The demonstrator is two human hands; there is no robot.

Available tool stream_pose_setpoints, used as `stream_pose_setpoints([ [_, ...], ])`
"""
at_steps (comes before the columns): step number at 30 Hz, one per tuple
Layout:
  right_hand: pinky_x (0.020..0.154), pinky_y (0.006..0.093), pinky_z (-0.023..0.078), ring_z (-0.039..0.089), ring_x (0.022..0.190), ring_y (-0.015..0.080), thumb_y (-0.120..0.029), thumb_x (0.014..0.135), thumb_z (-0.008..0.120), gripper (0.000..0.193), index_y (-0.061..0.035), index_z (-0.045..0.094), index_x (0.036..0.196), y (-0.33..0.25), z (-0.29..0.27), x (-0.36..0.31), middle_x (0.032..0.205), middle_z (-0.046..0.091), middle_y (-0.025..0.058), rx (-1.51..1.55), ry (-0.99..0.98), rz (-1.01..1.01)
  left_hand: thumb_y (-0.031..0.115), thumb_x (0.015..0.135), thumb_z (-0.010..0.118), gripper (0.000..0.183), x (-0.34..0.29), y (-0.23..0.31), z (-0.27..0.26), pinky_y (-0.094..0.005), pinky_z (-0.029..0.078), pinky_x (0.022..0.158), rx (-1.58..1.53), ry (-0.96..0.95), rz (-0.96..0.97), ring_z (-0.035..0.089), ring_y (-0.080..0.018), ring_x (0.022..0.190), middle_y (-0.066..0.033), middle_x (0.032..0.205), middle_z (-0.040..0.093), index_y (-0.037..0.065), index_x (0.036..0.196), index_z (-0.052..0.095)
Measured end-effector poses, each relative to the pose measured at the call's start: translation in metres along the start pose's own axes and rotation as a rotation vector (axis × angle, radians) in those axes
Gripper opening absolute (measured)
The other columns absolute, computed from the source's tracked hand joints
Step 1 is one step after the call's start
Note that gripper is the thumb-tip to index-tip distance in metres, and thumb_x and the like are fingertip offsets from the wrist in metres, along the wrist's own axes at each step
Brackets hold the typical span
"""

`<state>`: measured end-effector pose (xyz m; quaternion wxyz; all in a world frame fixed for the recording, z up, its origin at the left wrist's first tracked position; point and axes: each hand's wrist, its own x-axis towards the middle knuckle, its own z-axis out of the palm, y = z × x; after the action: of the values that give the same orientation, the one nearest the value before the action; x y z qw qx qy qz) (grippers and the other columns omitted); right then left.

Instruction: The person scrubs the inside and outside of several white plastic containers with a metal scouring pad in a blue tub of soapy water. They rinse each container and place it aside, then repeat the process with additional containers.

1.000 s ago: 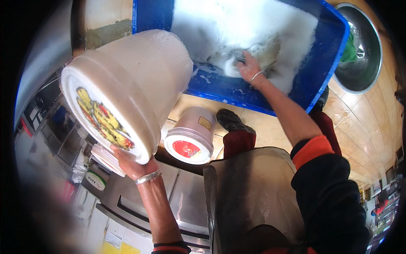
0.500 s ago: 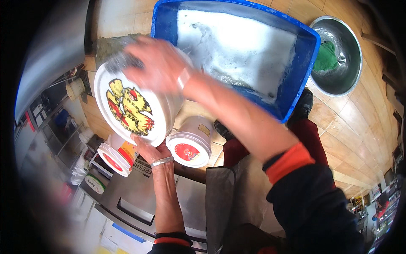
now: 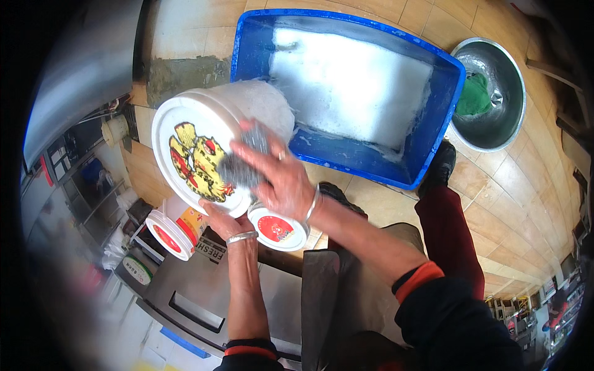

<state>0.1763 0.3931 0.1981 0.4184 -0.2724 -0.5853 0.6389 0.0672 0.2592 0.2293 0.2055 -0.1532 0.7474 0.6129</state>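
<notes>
A large white bucket is held tilted, its lid with a yellow, red and black printed picture facing me. My left hand grips its lower rim from below, with the fingers partly hidden. My right hand holds a grey metal scourer against the right part of the lid, the fingers bent around the scourer. White suds coat the bucket's side. Just right of my left hand stands a smaller white tub with a red round label, partly covered by the bucket and my right hand.
Beyond the bucket a blue basin holds foamy water. To its right lies a steel bowl with a green cloth inside. Another white tub is at left, by a steel appliance. My shoes rest on the tiled floor.
My right hand has swept the scourer from the lid's upper left down to its right side. The bucket has shifted slightly right and down in view, with my left hand still under it.
</notes>
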Motion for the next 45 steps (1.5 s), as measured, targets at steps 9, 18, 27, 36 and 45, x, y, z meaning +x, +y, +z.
stream_pose_setpoints([
  [9, 0.082, 0.0454, 0.052, 0.065, 0.094, 0.035, -0.026, 0.076, 0.06, 0.04, -0.0118, 0.069, 0.112, 0.011, 0.02, 0.143, 0.11, 0.063, 0.0173, -0.533, -0.583, -0.078, 0.037, 0.102, 0.043, 0.053, 0.013, 0.002, -0.025, -0.0419, 0.052, 0.096, 0.106, -0.077, 0.056, 0.056, -0.0266, 0.117, -0.0135, 0.135, 0.049, 0.006, 0.143, 0.031],
  [18, 0.089, 0.0398, 0.048, 0.063, 0.098, 0.035, -0.044, 0.088, 0.058, 0.048, 0.0, 0.066, 0.107, 0.114, 0.002, 0.105, 0.104, 0.067, 0.0228, -0.176, -0.243, 0.701, 0.036, 0.102, 0.042, 0.054, 0.006, 0.003, -0.005, -0.0401, 0.051, 0.096, 0.066, 0.059, 0.054, 0.057, -0.0278, 0.116, -0.0152, 0.136, 0.048, 0.002, 0.142, 0.031],
  [27, 0.093, 0.0374, 0.044, 0.06, 0.104, 0.028, -0.024, 0.096, 0.055, 0.032, -0.005, 0.06, 0.12, 0.11, -0.011, -0.029, 0.114, 0.066, 0.0143, 0.37, 0.457, 0.769, 0.044, 0.102, 0.04, 0.05, -0.043, -0.009, 0.033, -0.0426, 0.058, 0.073, 0.05, 0.078, -0.008, 0.064, -0.0266, 0.103, -0.0107, 0.126, 0.057, 0.009, 0.137, 0.037],
  [36, 0.082, 0.0425, 0.051, 0.063, 0.093, 0.0367, -0.033, 0.075, 0.078, 0.057, -0.0024, 0.056, 0.117, 0.002, -0.017, 0.019, 0.105, 0.061, 0.0227, 0.006, 0.423, 0.349, 0.044, 0.101, 0.042, 0.051, -0.044, -0.008, 0.026, -0.0393, 0.056, 0.075, 0.036, -0.001, -0.055, 0.064, -0.0253, 0.101, -0.0093, 0.124, 0.059, 0.009, 0.137, 0.038],
  [45, 0.08, 0.047, 0.052, 0.062, 0.088, 0.0411, -0.024, 0.067, 0.074, 0.053, -0.0057, 0.062, 0.116, -0.026, -0.011, 0.044, 0.098, 0.056, 0.0247, -0.24, -0.107, 0.418, 0.044, 0.101, 0.041, 0.051, -0.053, 0.001, -0.045, -0.0482, 0.05, 0.095, 0.142, -0.025, -0.298, 0.057, -0.0272, 0.116, -0.0093, 0.134, 0.053, 0.012, 0.141, 0.038],
])
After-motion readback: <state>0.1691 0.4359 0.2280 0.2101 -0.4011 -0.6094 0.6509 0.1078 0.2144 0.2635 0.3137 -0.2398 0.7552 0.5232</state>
